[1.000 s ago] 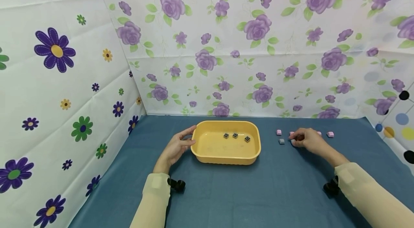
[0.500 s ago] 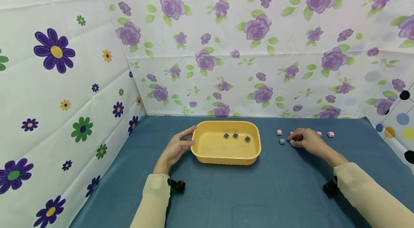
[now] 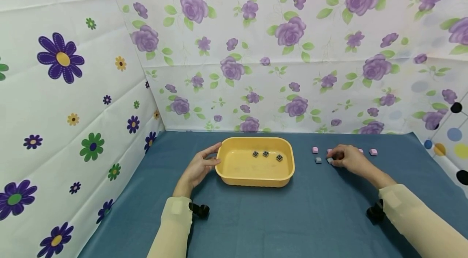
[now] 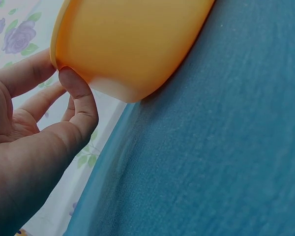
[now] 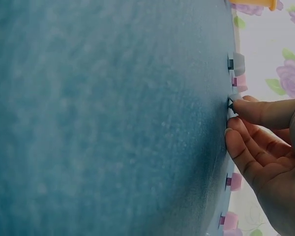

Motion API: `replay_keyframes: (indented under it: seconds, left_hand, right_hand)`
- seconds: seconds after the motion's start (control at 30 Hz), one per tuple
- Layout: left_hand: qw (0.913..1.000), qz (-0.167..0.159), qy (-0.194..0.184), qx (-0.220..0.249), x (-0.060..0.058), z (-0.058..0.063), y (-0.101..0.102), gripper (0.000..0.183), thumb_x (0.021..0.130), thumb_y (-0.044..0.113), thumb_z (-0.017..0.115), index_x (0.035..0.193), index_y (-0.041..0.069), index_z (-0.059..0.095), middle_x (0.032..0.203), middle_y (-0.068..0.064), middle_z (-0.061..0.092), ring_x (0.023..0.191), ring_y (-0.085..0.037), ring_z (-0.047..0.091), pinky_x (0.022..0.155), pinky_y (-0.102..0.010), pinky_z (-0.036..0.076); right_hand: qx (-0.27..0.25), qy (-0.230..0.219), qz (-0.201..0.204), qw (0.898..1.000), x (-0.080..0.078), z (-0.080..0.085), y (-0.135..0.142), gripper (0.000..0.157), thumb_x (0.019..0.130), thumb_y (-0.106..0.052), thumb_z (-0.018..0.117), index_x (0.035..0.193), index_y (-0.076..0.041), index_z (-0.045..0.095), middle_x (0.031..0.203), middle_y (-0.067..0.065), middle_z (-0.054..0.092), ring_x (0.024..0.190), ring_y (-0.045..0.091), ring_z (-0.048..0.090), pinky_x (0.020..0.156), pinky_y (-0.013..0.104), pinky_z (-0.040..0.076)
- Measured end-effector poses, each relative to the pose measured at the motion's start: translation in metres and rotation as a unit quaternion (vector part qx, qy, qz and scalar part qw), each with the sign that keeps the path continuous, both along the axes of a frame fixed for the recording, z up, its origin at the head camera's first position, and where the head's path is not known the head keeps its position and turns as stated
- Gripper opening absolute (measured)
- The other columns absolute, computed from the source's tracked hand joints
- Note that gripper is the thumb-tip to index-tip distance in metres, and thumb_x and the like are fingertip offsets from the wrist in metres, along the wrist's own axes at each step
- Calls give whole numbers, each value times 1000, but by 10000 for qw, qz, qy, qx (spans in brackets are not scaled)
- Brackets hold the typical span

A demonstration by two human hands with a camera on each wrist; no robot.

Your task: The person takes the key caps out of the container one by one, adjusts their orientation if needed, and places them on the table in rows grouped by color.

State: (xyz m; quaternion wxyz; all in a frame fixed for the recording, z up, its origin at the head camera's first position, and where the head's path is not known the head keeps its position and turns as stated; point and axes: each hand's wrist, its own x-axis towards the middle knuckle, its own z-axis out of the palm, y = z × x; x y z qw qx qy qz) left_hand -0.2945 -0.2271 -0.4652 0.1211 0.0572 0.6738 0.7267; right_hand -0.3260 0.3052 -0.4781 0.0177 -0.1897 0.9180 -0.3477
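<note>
A yellow plastic tray (image 3: 256, 182) stands on the blue cloth, with three small dark key switches (image 3: 265, 154) inside it. My left hand (image 3: 197, 166) holds the tray's left end, thumb and index finger at the rim; the left wrist view shows the thumb bent against the wall. To the right, my right hand (image 3: 349, 159) pinches a small grey keycap (image 3: 330, 161) low over the cloth. In the right wrist view a dark switch base (image 5: 230, 103) shows under that keycap, partly covered by the thumb. Another grey keycap (image 3: 318, 160) sits just left of this hand.
Several pink keycaps (image 3: 373, 152) form a row behind the right hand, some partly hidden by it; one pink keycap (image 3: 315, 150) is at the row's left end. A flowered sheet (image 3: 234, 87) rises behind the table's far edge, and another (image 3: 91, 99) borders the left side.
The right fingers have shifted very slightly at the grey keycap, which now looks a little tilted. My left hand, the tray and the other pieces hold their places.
</note>
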Motion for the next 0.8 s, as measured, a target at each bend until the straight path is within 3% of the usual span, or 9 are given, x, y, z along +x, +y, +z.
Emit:
replay_keyframes:
  seconds: [0.37, 0.8]
  left_hand:
    - [10000, 39, -5, 14, 0, -1, 0, 65, 99, -6, 63, 159, 12, 45, 150, -19, 43, 131, -38, 50, 92, -29, 53]
    - [10000, 12, 37, -55, 0, -1, 0, 65, 100, -4, 63, 159, 14, 45, 150, -19, 43, 125, -35, 52, 93, -30, 52]
  right_hand:
    - [140, 84, -142, 9998, 2, 2, 2, 20, 91, 2, 76, 110, 3, 77, 98, 12, 67, 77, 20, 54, 62, 32, 44]
    - [144, 5, -167, 9998, 1, 0, 6, 20, 93, -1, 74, 112, 3, 76, 98, 11, 70, 79, 20, 58, 63, 32, 50]
